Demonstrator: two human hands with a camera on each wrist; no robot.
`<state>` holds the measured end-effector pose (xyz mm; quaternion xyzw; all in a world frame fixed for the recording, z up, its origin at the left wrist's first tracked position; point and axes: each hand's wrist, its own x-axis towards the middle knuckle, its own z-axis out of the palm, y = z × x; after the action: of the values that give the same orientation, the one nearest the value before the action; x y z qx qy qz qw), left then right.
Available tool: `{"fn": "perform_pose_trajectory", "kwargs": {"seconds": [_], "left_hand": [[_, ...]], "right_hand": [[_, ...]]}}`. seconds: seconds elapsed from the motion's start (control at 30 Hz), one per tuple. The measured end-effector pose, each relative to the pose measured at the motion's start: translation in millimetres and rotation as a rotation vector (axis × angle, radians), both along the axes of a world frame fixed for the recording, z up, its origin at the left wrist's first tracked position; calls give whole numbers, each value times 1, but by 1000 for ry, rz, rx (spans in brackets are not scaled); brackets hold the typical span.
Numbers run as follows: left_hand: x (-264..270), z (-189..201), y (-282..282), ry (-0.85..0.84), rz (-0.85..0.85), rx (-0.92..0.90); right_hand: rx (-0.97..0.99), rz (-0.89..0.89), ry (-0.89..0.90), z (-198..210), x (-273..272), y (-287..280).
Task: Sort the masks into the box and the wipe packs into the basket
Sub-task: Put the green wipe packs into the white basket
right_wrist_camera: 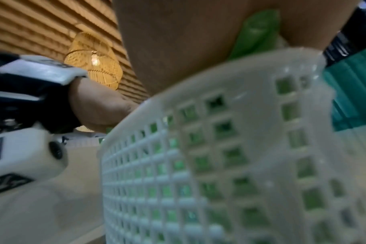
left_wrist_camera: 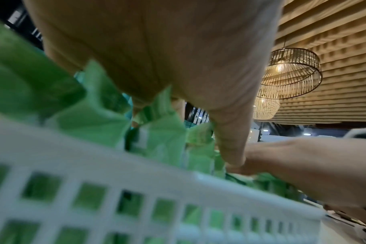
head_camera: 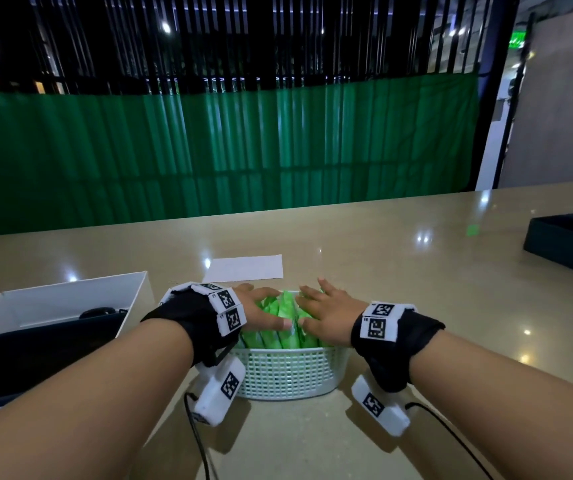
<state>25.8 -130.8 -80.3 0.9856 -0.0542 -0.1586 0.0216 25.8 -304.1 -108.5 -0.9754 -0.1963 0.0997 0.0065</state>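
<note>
A white lattice basket [head_camera: 288, 374] stands on the table straight in front of me, filled with several green wipe packs [head_camera: 286, 327] standing on edge. My left hand [head_camera: 262, 311] lies flat on the packs' left side with fingers straight. My right hand [head_camera: 321, 315] lies flat on their right side, fingers spread. The left wrist view has the packs [left_wrist_camera: 90, 122] under my left palm [left_wrist_camera: 157, 49] behind the basket rim [left_wrist_camera: 115, 168]. In the right wrist view a green pack [right_wrist_camera: 255, 34] shows under my right palm above the basket wall [right_wrist_camera: 198, 165]. A white box [head_camera: 70, 299] at left holds dark masks [head_camera: 42, 344].
A white sheet of paper [head_camera: 247, 268] lies beyond the basket. A dark tray [head_camera: 569, 240] sits at the table's far right. Black cables [head_camera: 202, 445] trail from both wrist cameras toward the near edge. A green curtain hangs behind the table.
</note>
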Motion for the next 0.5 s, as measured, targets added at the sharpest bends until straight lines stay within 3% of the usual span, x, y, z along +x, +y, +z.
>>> {"fn": "perform_pose_trajectory", "kwargs": {"seconds": [0.13, 0.3, 0.5], "left_hand": [[0, 1, 0, -20, 13, -5], [-13, 8, -3, -36, -3, -30], [-21, 31, 34, -76, 71, -78]], "right_hand": [[-40, 7, -31, -2, -1, -2], [69, 29, -84, -6, -11, -3], [47, 104, -77, -13, -24, -27]]}}
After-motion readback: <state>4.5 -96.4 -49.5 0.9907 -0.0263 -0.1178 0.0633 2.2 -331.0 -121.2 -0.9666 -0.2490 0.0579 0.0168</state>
